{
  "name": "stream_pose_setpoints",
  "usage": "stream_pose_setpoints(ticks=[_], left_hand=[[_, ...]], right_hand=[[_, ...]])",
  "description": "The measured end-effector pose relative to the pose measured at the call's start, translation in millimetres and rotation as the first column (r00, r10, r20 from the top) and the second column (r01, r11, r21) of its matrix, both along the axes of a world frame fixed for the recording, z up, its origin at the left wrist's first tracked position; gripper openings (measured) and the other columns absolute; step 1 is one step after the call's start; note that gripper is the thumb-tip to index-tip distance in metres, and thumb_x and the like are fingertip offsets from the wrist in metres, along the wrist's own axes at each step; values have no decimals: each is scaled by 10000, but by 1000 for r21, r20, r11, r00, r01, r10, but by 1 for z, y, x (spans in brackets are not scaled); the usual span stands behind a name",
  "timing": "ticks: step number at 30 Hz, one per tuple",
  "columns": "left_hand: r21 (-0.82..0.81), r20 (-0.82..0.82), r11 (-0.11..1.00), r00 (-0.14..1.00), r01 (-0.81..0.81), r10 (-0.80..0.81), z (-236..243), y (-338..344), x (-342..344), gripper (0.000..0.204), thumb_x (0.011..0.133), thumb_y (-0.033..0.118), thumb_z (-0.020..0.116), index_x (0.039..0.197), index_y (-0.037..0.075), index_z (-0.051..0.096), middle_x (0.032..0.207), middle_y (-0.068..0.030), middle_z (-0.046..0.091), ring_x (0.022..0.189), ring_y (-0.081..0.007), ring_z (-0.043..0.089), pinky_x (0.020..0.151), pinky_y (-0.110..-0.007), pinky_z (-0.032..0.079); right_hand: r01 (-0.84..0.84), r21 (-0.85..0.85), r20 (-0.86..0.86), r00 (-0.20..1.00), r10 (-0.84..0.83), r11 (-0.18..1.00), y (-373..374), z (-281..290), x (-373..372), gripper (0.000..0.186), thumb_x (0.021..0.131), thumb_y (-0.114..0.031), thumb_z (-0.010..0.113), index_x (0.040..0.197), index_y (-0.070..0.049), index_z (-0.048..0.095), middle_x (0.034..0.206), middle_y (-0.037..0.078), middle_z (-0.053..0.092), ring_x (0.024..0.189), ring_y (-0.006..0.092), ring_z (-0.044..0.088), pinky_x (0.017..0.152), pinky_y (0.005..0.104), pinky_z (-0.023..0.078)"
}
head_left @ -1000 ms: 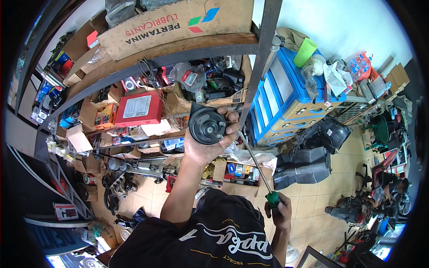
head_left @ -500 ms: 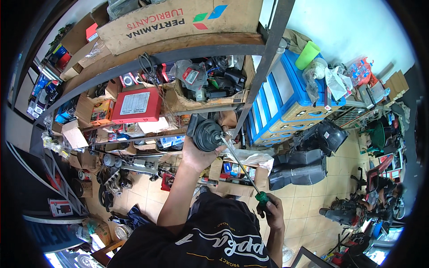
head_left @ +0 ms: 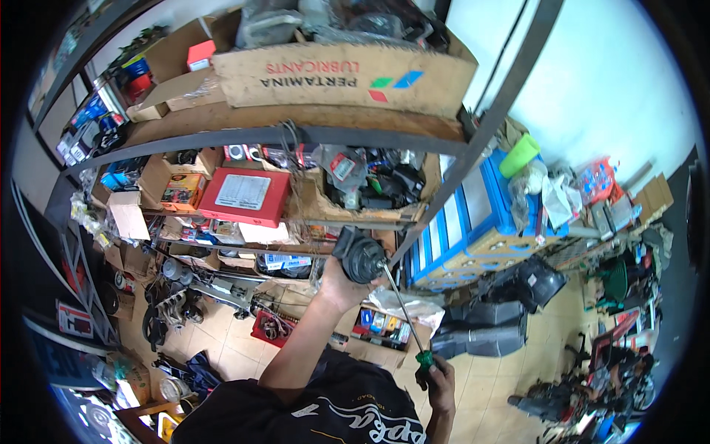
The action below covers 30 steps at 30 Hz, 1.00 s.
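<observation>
Before the metal-framed shelves (head_left: pixel 355 137), our left hand (head_left: pixel 342 290) clasps a round, black, ridged part (head_left: pixel 362 257) with a blocky side. Our right hand (head_left: pixel 444 385) is wrapped around the green handle (head_left: pixel 424 362) of a screwdriver (head_left: pixel 404 309), whose slim, straight metal shaft (head_left: pixel 396 291) slants up to the part's face; we cannot tell whether its tip touches. Beyond, we see a flat red case (head_left: pixel 245 196) and a blue plastic drawer unit (head_left: pixel 481 196).

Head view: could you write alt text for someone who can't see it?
A person's left hand holds up a round black part, while the right hand grips a green-handled screwdriver, its tip at or near the part. Beyond are cluttered shelves with a red case, and blue-edged drawers to the right.
</observation>
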<state>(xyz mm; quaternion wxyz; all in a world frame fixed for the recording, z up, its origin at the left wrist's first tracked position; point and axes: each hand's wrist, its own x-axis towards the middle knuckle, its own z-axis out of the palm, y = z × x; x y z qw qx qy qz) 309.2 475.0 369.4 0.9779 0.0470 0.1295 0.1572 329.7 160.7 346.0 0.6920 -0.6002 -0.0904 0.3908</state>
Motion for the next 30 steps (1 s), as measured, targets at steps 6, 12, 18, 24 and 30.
stream_pose_setpoints(ticks=[6, 12, 18, 24, 30], left_hand=[[72, 12, 997, 1000, -3, 2, 18, 9, -14, 435, 936, 505, 391, 1060, 147, 605, 1001, -50, 661, 870, -198, 614, 614, -357, 410], [77, -76, 987, 986, -141, 147, 15, 29, -44, 440, 932, 521, 414, 1072, 161, 625, 1008, -26, 676, 866, -191, 624, 742, -368, 453], [23, 6, 978, 979, -206, 206, 3, 46, -77, 460, 944, 484, 385, 1064, 102, 612, 1017, -108, 660, 873, -285, 623, 614, -386, 447], [24, -224, 931, 906, -363, 359, 17, 49, -111, 410, 925, 503, 416, 1029, 165, 623, 988, -21, 661, 853, -214, 600, 652, -398, 418], [154, -106, 907, 906, -393, 410, 8, 58, -140, 386, 931, 468, 428, 1010, 151, 634, 1002, -26, 659, 903, -207, 594, 735, -408, 441]], right_hand=[[-7, 159, -107, 994, 24, 987, 6, -12, 7, 367, 856, -236, 587, 1051, 74, 577, 672, 62, 546, 513, 116, 479, 462, 237, 349], [-133, 59, 63, 990, 129, 989, 28, -26, 20, 442, 843, -338, 592, 1068, 41, 556, 638, 61, 537, 478, 127, 469, 431, 253, 328], [-137, 72, -9, 990, 138, 988, 57, -21, 14, 389, 847, -294, 574, 1065, 27, 545, 646, 49, 526, 486, 133, 473, 441, 257, 338], [-228, -6, -67, 972, 227, 974, 82, -48, 0, 284, 865, -162, 550, 1069, 35, 570, 685, 24, 524, 534, 114, 456, 492, 263, 338], [-136, -122, -130, 984, 120, 983, 108, -12, -44, 209, 896, -155, 557, 1004, 19, 595, 673, 12, 530, 553, 75, 438, 498, 226, 299]])
